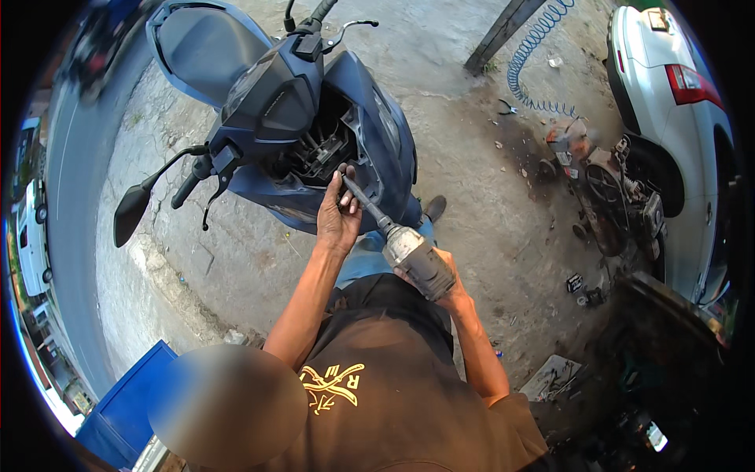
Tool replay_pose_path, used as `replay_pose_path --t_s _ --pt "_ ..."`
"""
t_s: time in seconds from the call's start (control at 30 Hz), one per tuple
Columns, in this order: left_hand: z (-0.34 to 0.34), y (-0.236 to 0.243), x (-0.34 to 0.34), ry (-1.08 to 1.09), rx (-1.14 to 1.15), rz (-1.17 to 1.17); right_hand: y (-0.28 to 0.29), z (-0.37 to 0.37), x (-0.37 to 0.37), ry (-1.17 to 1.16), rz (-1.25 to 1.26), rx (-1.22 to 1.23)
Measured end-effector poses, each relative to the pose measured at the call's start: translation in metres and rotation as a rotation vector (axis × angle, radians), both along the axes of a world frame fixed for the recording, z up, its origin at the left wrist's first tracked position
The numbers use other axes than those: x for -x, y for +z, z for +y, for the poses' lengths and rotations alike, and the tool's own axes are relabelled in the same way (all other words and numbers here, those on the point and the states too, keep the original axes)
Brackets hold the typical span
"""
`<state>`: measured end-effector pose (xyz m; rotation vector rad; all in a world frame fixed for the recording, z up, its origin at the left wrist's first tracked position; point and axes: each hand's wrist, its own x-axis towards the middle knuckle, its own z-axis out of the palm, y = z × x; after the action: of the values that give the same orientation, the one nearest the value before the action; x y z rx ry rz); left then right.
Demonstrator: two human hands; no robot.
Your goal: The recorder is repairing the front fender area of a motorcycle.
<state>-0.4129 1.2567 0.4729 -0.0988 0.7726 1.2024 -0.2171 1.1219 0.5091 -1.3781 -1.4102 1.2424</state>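
Note:
A dark blue scooter [275,102] stands in front of me, its front opening [318,149] showing dark inner parts. My right hand [450,277] is closed round the grip of a worn impact wrench [417,256] with a silver-grey nose. From the wrench a long extension bar [368,200] points up and left towards the opening. At its far tip my left hand [340,220] has its fingers curled, pinching the bar's end. Whether a socket or bolt sits between those fingers is hidden.
A coiled blue air hose [515,67] hangs by a post [503,39]. An old compressor [605,185] stands right, beside a white car [668,71]. Pliers [507,108] lie on the concrete; a tray of tools [550,377] is lower right. A road [75,259] runs at left.

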Motion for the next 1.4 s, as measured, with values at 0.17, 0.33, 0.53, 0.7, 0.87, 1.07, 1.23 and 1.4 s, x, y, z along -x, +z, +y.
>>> replay_pose_path --t_s 0.17,0.33,0.53,0.7,0.87,1.07,1.23,1.4 --pt "-0.007 -0.010 -0.001 -0.081 0.122 0.047 -0.025 -0.015 -0.009 0.018 -0.169 -0.115" --pt "-0.009 -0.022 -0.002 -0.144 0.120 0.060 -0.036 -0.022 -0.008 0.068 -0.192 -0.084" --pt "0.013 -0.052 -0.003 -0.233 0.096 0.264 -0.054 -0.006 0.013 -0.061 -0.095 0.029" --pt "0.047 -0.065 0.006 -0.426 0.087 0.564 -0.081 0.014 0.025 -0.104 0.008 -0.052" --pt "0.068 -0.084 0.017 -0.505 0.036 0.661 -0.097 0.027 0.039 -0.138 0.126 -0.047" --pt "0.073 -0.091 0.019 -0.429 0.030 0.570 -0.113 0.035 0.049 -0.200 0.165 0.040" --pt "0.080 -0.108 0.013 -0.239 0.306 0.435 -0.118 0.036 0.057 -0.275 0.202 0.116" --pt "0.078 -0.109 -0.003 -0.122 0.414 0.416 -0.122 0.037 0.058 -0.299 0.216 0.169"
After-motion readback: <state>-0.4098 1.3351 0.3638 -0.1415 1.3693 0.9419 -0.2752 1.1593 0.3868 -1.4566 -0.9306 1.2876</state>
